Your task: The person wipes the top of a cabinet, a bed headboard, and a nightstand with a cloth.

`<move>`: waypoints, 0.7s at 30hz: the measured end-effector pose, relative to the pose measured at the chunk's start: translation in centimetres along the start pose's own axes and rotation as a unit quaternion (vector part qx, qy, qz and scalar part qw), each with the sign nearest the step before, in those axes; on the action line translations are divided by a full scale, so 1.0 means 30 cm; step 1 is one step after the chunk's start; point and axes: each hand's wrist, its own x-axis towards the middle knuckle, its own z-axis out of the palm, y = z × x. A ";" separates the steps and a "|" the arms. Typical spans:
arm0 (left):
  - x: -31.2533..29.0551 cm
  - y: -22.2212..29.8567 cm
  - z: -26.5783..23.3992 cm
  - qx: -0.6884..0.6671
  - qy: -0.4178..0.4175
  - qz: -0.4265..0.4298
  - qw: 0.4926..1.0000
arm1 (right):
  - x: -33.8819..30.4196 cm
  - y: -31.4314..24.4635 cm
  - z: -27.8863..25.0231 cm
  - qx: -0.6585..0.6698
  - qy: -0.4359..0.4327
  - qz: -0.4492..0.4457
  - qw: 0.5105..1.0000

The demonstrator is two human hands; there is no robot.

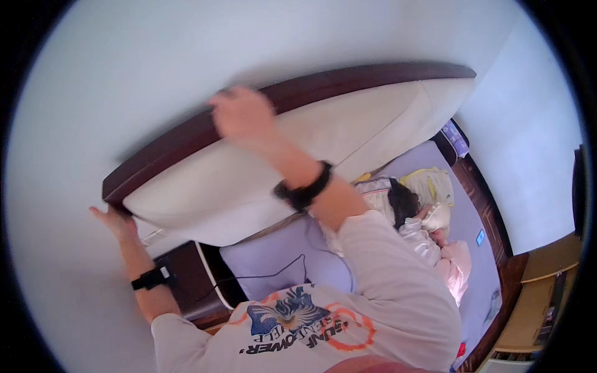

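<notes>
A bed headboard with a dark wooden rim (354, 76) and cream padding (292, 140) stretches along the wall. At its left end my left hand (119, 225) grips the lower corner. One digit sticks out to the left, while the other fingers are partly hidden by the corner. My right hand (245, 118) is raised over the rim, left of its middle. Motion blurs its fingers, and a small dark patch shows at them; whether it holds anything cannot be made out. Both wrists wear black bands.
A person (429, 239) lies on the lavender mattress (463, 205) beside pillows and a phone (480, 237). A dark bedside cabinet (189, 280) stands at the left, with a thin cable (261, 275) running across toward the bed. Wooden shelving (528, 311) is at the right.
</notes>
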 end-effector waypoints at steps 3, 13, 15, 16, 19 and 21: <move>0.052 0.008 -0.108 -0.048 -0.060 -0.037 0.996 | 0.035 -0.525 0.177 0.106 0.039 -0.069 0.991; 0.070 -0.042 -0.197 -0.197 -0.186 0.043 0.962 | 0.022 -1.082 0.451 0.659 -0.120 0.204 0.714; -0.001 -0.002 -0.192 -0.173 -0.160 -0.040 0.971 | 0.004 -0.945 0.373 0.696 -0.096 0.180 0.688; -0.037 0.044 -0.193 -0.197 -0.155 -0.141 0.958 | 0.012 -0.872 0.256 0.794 -0.113 0.292 0.521; 0.036 0.001 -0.220 -0.131 -0.193 -0.089 0.968 | 0.010 -0.572 -0.004 0.837 -0.085 0.292 0.454; 0.049 -0.031 -0.170 -0.134 -0.162 -0.102 0.972 | -0.014 -0.355 -0.087 0.855 -0.044 0.257 0.449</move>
